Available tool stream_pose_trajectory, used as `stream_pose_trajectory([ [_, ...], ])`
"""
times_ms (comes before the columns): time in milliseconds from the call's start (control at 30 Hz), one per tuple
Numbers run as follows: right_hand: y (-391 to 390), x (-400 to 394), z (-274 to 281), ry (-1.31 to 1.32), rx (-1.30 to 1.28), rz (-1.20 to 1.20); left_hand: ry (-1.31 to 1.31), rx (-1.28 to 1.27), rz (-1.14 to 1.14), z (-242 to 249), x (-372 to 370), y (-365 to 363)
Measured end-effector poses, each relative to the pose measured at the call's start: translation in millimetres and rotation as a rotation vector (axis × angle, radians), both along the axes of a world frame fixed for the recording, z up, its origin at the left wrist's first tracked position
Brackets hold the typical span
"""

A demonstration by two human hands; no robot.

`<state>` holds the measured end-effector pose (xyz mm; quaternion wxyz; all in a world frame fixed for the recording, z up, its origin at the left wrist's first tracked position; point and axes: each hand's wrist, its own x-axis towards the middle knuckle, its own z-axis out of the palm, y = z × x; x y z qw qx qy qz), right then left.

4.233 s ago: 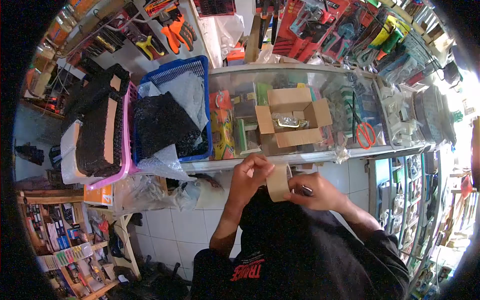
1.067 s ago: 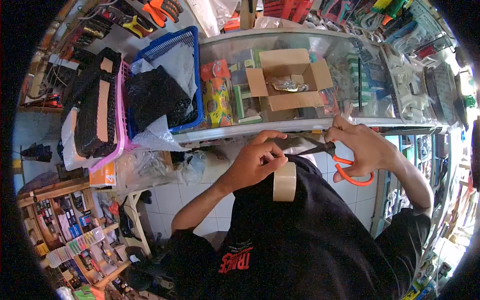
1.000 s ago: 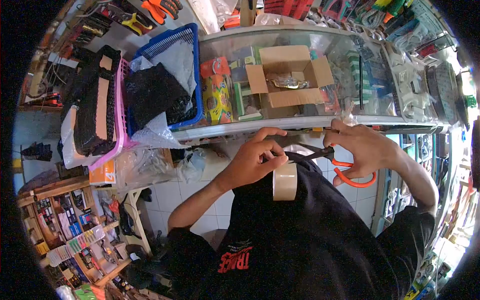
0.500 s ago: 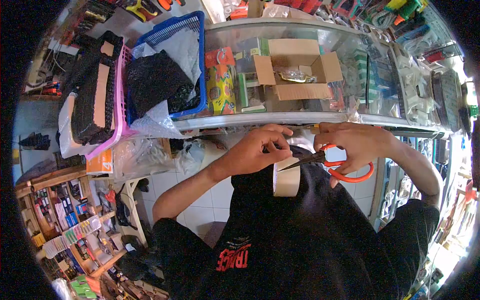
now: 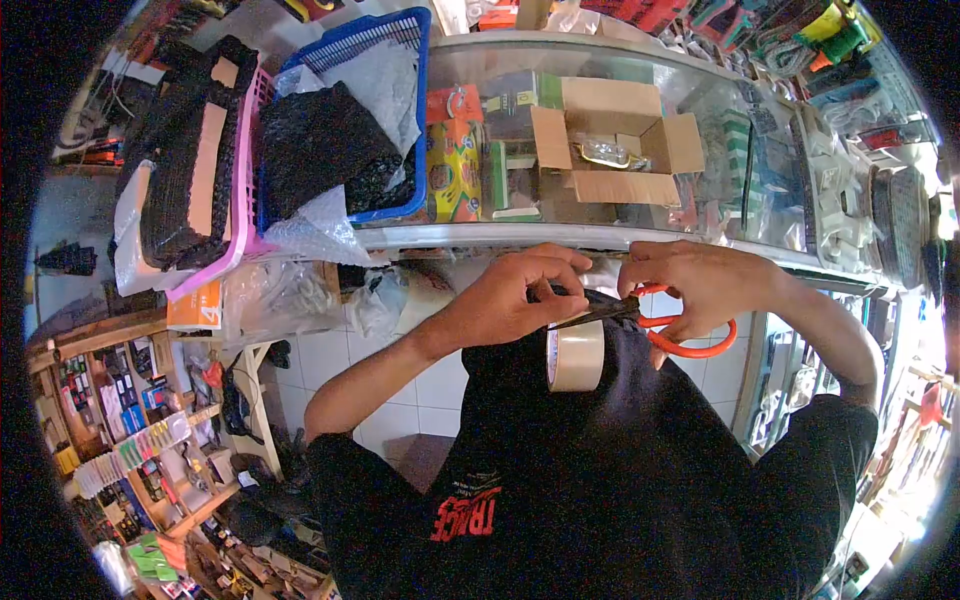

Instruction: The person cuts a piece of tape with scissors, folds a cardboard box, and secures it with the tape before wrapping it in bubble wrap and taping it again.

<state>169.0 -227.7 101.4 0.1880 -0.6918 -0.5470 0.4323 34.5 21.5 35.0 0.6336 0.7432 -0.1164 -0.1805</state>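
My left hand [image 5: 522, 297] is pinched at the top of a tan roll of packing tape [image 5: 577, 358]; what lies between the fingertips is too small to tell. The roll hangs upright in front of my black shirt [image 5: 620, 450]. Fingers of my right hand [image 5: 690, 283] are in the orange handles of the scissors [image 5: 700, 343]. The dark blades point left across the top of the roll, close to my left fingertips. Part of the blades is hidden there.
Beyond my hands runs a glass counter [image 5: 480, 237] with an open cardboard box [image 5: 620, 188] on it. A blue basket [image 5: 424, 120] and a pink basket [image 5: 242, 190] stand at the left. Wooden shelves [image 5: 190, 430] are at lower left.
The scissors and my right hand have shifted slightly left, and the blades now reach closer to my left fingertips. The counter and baskets appear a little further right in view.
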Motion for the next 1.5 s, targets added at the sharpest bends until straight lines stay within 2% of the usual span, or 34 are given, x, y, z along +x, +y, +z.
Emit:
stream_pose_trajectory([
  [200,5.4,1.5,2.0,0.027,-0.03,-0.002,-0.047,0.008,0.018,-5.0,-0.5,0.8],
  [500,1.3,1.6,-8.8,-0.012,0.012,0.008,0.031,-0.033,0.047,-8.6,-2.9,0.8],
  [600,-2.9,2.3,-13.6,0.022,0.114,0.012,-0.016,-0.015,0.057,-7.0,-1.6,-1.6],
  [900,-2.0,1.4,-1.0,0.007,0.06,0.021,-0.016,0.033,0.053,-12.8,-4.0,-3.7],
  [1100,-5.1,2.6,-6.6,-0.009,0.089,0.019,-0.061,-0.031,0.118,-17.5,-8.0,-9.2],
  [1200,-9.9,3.6,-15.0,-0.051,0.182,0.012,-0.007,0.014,0.116,-8.3,-8.5,-10.1],
  [1300,-9.2,1.9,-8.0,-0.028,0.052,0.012,-0.063,0.012,0.141,-17.3,-10.8,-13.3],
  [1400,-4.5,-4.6,18.3,-0.119,-0.118,0.047,-0.028,-0.026,0.189,-19.6,-14.5,-17.2],
  [1500,-12.2,-4.9,21.2,-0.137,-0.092,0.028,0.008,0.022,0.209,-17.0,-16.2,-19.1],
])
